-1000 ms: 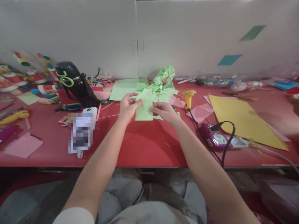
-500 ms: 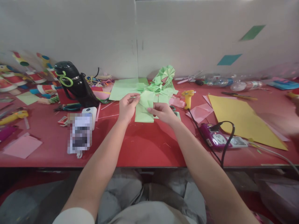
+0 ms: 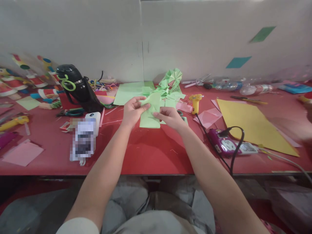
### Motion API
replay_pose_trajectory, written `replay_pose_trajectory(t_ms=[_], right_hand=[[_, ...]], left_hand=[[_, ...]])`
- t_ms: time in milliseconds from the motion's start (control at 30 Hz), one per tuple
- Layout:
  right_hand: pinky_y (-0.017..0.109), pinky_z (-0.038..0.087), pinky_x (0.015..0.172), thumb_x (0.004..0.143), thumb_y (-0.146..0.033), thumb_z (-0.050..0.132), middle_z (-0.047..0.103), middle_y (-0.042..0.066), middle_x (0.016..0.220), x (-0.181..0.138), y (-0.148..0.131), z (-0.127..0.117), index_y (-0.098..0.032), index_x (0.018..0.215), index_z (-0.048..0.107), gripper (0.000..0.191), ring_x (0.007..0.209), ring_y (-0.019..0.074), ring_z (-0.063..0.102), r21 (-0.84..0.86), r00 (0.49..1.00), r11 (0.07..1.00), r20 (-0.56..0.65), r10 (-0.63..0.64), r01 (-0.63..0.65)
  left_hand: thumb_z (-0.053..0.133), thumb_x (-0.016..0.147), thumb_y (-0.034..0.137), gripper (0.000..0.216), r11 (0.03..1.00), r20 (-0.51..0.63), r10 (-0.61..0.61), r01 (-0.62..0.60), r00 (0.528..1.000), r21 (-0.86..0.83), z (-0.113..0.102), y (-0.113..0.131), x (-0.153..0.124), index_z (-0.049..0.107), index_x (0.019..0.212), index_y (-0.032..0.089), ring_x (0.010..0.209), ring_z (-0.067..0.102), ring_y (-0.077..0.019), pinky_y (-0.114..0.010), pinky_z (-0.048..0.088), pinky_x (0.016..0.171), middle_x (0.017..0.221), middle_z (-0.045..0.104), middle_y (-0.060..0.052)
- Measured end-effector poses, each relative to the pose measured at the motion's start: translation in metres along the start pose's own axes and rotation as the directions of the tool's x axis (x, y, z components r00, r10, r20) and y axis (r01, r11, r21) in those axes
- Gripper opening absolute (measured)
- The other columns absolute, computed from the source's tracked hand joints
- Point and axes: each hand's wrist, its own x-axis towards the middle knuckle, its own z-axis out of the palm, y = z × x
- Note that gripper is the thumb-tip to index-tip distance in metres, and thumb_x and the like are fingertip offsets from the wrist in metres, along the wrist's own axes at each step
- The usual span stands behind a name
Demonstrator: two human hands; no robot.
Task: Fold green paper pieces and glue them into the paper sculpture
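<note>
My left hand [image 3: 132,111] and my right hand [image 3: 170,117] both pinch a light green paper sheet [image 3: 150,112] held just above the red table [image 3: 151,149]. The left fingers grip its upper left edge, the right fingers its right side, and the sheet is partly folded between them. Behind it lies a pile of folded green paper pieces [image 3: 170,86] and a flat green sheet [image 3: 128,91].
A black bottle [image 3: 75,86] and a white box [image 3: 94,118] stand at the left. A yellow glue gun [image 3: 196,101], a purple power strip [image 3: 223,144] with a black cable and a large yellow sheet [image 3: 253,125] lie at the right. Pink paper [image 3: 23,152] lies near left.
The green sheet has been bent and folded further between my fingers, and my hands have drawn slightly closer together.
</note>
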Motion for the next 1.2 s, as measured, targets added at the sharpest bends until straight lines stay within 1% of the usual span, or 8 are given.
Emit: replay_pose_trajectory(t_ms=[200,400,700,800,900,1000,1100,1200], right_hand=[[0.029,0.040,0.061,0.072,-0.064,0.071,0.049,-0.002,0.061,-0.001,-0.001,-0.001,-0.020,0.062,0.050,0.050,0.062,0.0125,0.048,0.022,1.000,1.000,0.021,-0.006,0.005],[0.029,0.040,0.060,0.070,-0.064,0.073,0.051,-0.001,0.062,-0.001,0.001,-0.003,-0.020,0.064,0.053,0.049,0.062,0.0124,0.047,0.062,0.998,0.998,0.062,0.014,-0.018],[0.029,0.041,0.060,0.069,-0.061,0.076,0.052,-0.001,0.063,-0.001,0.000,-0.003,-0.019,0.064,0.057,0.047,0.061,0.0118,0.047,0.096,0.995,0.994,0.095,0.041,-0.051],[0.029,0.041,0.061,0.068,-0.060,0.077,0.053,-0.001,0.064,-0.001,0.001,-0.003,-0.019,0.065,0.058,0.046,0.062,0.0119,0.048,0.100,0.994,0.993,0.091,0.056,-0.065],[0.028,0.040,0.060,0.071,-0.058,0.076,0.052,-0.001,0.063,-0.001,0.001,-0.003,-0.018,0.066,0.060,0.043,0.061,0.0117,0.048,0.092,0.998,0.994,0.036,0.046,-0.049],[0.028,0.038,0.058,0.075,-0.052,0.073,0.053,-0.001,0.063,0.000,0.003,-0.002,-0.018,0.067,0.062,0.037,0.060,0.0110,0.046,0.062,0.997,0.998,-0.075,-0.001,0.006],[0.029,0.042,0.062,0.075,-0.040,0.073,0.060,0.000,0.072,0.004,0.008,-0.002,-0.019,0.078,0.069,0.022,0.066,0.0125,0.052,0.033,0.976,0.998,-0.210,-0.050,0.059],[0.032,0.049,0.073,0.075,-0.027,0.068,0.067,0.005,0.093,0.008,0.015,-0.005,-0.021,0.084,0.074,0.013,0.089,0.0182,0.061,-0.005,0.936,0.986,-0.315,-0.158,0.164]], left_hand=[[0.088,0.060,0.043,0.047,1.000,0.027,-0.008,0.008,1.000,-0.023,-0.005,-0.003,0.003,0.069,0.096,0.020,0.068,0.067,-0.0148,-0.027,0.055,0.064,0.078,0.071,-0.001],[0.091,0.054,0.043,0.048,0.998,0.053,0.031,-0.028,0.998,-0.049,-0.010,0.001,0.004,0.070,0.090,0.020,0.073,0.069,-0.0154,-0.027,0.056,0.068,0.079,0.073,-0.002],[0.093,0.049,0.041,0.046,0.998,0.068,-0.012,0.016,0.998,-0.053,-0.016,0.004,0.006,0.070,0.080,0.017,0.060,0.064,-0.0126,-0.026,0.054,0.061,0.068,0.070,0.000],[0.093,0.050,0.039,0.046,0.999,0.082,-0.013,0.016,0.997,-0.038,-0.018,0.004,0.007,0.070,0.083,0.017,0.059,0.062,-0.0114,-0.024,0.052,0.059,0.067,0.068,0.001],[0.090,0.057,0.036,0.048,0.999,0.062,0.030,-0.031,0.998,0.018,-0.016,0.003,0.007,0.069,0.097,0.019,0.062,0.062,-0.0109,-0.022,0.051,0.059,0.072,0.068,0.001],[0.086,0.064,0.033,0.046,0.992,0.041,0.103,-0.106,0.994,0.071,-0.014,0.003,0.006,0.067,0.104,0.022,0.069,0.064,-0.0119,-0.023,0.051,0.062,0.081,0.068,0.000],[0.081,0.070,0.030,0.040,0.990,0.100,0.118,-0.126,0.988,0.071,-0.013,0.003,0.004,0.066,0.106,0.022,0.077,0.067,-0.0150,-0.027,0.053,0.071,0.086,0.070,-0.001],[0.076,0.072,0.025,0.023,0.989,0.203,0.119,-0.135,0.972,0.066,-0.013,0.004,0.002,0.070,0.094,0.019,0.097,0.067,-0.0203,-0.032,0.052,0.085,0.098,0.072,-0.006]])
